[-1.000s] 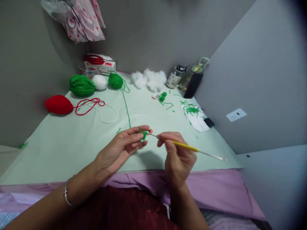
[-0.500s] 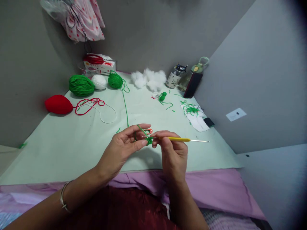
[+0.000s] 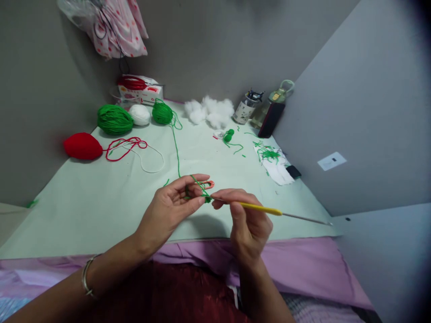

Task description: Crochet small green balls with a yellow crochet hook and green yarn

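Our left hand [image 3: 168,206] pinches the green stitching [image 3: 208,199] above the table [image 3: 117,215], an orange clip [image 3: 212,184] just beside it. Our right hand [image 3: 251,220] pinches the hook [image 3: 264,208], its front end at the stitching. The strand [image 3: 177,152] runs back to the smaller green ball [image 3: 162,113].

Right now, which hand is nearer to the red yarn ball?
Left. The left hand, pinching the green crochet work, is right of the red yarn ball and nearer the camera; the right hand, with the yellow-handled hook, is farther right.
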Demonstrator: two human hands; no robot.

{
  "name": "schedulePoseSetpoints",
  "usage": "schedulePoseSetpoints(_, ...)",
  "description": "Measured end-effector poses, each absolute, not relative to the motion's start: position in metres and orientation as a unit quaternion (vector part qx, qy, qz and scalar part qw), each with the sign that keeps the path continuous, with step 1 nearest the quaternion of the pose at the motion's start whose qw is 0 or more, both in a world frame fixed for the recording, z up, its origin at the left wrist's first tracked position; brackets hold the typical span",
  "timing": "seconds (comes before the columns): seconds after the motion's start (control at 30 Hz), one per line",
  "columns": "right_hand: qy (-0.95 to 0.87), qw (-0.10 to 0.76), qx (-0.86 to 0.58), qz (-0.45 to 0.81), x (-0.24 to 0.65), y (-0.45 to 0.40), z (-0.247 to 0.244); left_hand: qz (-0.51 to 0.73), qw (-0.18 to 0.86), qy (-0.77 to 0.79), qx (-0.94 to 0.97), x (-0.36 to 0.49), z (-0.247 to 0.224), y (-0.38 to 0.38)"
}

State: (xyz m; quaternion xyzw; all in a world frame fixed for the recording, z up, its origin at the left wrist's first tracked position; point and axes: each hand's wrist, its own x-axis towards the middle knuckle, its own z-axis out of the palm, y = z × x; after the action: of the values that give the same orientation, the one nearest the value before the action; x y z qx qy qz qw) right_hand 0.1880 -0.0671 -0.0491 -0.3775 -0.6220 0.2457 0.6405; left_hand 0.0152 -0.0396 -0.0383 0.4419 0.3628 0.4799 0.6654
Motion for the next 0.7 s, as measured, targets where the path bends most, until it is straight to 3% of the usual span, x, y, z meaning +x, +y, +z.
schedulePoseSetpoints(0.23,-0.524,0.667,-0.355,0.393,0.1873,-0.0602,-0.0562,0.460,0.704,0.346,0.415,0.0172,-0.0411,-0.0386)
schedulePoseSetpoints(0.7,-0.547,0.681,-0.404,0.272,0.1841,-0.0623,-0.0532,0.464,0.738,0.337,0.355,0.0219,-0.0392,-0.0378)
